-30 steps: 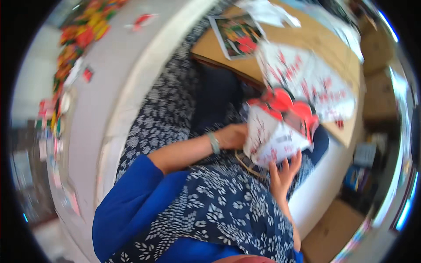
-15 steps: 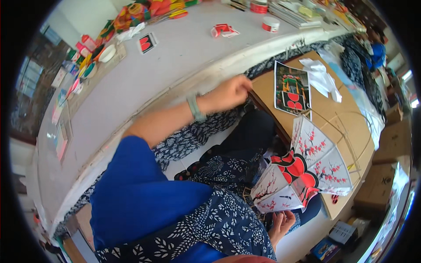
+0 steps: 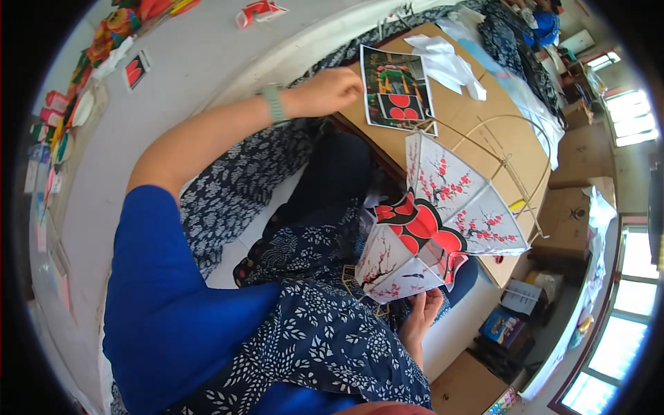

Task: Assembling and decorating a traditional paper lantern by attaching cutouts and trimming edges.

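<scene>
A lantern (image 3: 467,190) with white paper panels, painted red blossoms and black-edged red shapes around its narrow waist lies tilted over my lap and the board's near edge. My right hand (image 3: 423,311) grips its lower rim, fingers partly hidden behind the paper. My left hand (image 3: 330,91) is up beside the far left edge of the brown board (image 3: 394,149), its fingers curled together; whether anything small is in them is hidden. Right by those fingertips lies a printed picture sheet (image 3: 394,83). Thin bent sticks (image 3: 508,162) stick out from the lantern's wide end over the board.
Crumpled white paper (image 3: 446,66) lies on the board. At left stretches a long pale table (image 3: 187,83) with a red-and-black card (image 3: 136,69) and red scraps (image 3: 259,12). Cardboard boxes (image 3: 574,218) and a small blue box (image 3: 501,325) stand to the right.
The view has swung to the right. My left hand has come closer to the picture sheet from the board's edge. My right hand keeps its grip on the lantern.
</scene>
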Action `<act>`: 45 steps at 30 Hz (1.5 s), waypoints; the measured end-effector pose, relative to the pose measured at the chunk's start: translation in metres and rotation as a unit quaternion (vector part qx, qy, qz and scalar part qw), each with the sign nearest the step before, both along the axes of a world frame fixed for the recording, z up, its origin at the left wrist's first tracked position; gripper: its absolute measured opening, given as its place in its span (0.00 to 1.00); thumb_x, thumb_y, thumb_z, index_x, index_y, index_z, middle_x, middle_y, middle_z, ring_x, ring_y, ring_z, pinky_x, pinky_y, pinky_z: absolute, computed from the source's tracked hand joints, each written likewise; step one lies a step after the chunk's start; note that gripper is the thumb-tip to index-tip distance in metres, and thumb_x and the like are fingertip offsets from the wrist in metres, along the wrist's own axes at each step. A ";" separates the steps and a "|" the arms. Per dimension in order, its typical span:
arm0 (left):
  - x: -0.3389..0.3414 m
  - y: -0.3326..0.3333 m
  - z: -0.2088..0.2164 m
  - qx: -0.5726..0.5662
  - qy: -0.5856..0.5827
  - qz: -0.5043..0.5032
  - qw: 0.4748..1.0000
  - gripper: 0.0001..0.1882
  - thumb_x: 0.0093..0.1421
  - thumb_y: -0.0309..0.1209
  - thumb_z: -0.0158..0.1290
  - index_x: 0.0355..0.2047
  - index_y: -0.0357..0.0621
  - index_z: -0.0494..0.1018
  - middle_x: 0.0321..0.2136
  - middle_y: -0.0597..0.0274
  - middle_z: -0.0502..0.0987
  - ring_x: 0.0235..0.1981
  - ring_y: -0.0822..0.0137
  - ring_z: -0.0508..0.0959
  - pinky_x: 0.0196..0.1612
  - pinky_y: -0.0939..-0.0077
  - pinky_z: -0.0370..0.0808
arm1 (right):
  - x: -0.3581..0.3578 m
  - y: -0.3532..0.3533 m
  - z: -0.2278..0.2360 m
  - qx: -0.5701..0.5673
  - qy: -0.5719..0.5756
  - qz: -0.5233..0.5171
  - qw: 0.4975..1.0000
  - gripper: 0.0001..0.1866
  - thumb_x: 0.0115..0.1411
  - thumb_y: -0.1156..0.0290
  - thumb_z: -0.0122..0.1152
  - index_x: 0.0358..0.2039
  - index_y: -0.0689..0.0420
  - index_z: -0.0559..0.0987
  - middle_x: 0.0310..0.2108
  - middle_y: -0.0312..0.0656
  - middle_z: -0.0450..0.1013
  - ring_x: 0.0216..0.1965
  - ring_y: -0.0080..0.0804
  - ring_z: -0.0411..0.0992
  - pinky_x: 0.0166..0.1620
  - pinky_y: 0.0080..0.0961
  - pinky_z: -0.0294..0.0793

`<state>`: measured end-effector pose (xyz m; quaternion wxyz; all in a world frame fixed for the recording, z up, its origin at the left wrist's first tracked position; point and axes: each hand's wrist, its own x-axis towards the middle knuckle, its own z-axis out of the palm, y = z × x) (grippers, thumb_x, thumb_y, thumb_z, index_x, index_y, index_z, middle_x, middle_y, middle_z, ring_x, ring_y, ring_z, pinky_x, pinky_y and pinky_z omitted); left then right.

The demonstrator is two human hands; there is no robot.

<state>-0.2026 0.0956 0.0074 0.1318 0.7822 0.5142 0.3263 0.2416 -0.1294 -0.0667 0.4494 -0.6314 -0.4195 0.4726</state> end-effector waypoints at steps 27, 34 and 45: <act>0.124 -0.165 0.051 -0.475 -0.584 -0.212 0.622 0.06 0.51 0.19 0.53 0.24 0.41 0.67 0.53 0.41 0.69 0.42 0.52 0.81 0.43 0.65 0.82 | -0.033 0.020 0.102 -0.098 0.334 0.381 0.857 0.43 0.61 0.33 0.49 0.54 0.67 0.71 0.50 0.49 0.74 0.49 0.35 0.74 0.53 0.32 0.72; 0.156 -0.160 0.063 -0.275 -0.202 -0.414 0.844 0.09 0.45 0.17 0.56 0.24 0.41 0.68 0.56 0.40 0.66 0.56 0.48 0.72 0.53 0.55 0.75 | -0.034 0.017 0.113 -0.184 0.516 0.253 0.797 0.37 0.61 0.42 0.58 0.53 0.66 0.72 0.49 0.48 0.75 0.48 0.34 0.75 0.54 0.34 0.73; 0.181 -0.153 0.040 -0.564 -0.447 -0.346 0.601 0.21 0.48 0.27 0.69 0.42 0.36 0.75 0.52 0.54 0.71 0.51 0.68 0.74 0.51 0.70 0.72 | -0.018 0.036 0.152 0.113 0.023 0.385 0.916 0.09 0.56 0.84 0.63 0.38 0.61 0.82 0.37 0.40 0.79 0.39 0.25 0.78 0.43 0.25 0.76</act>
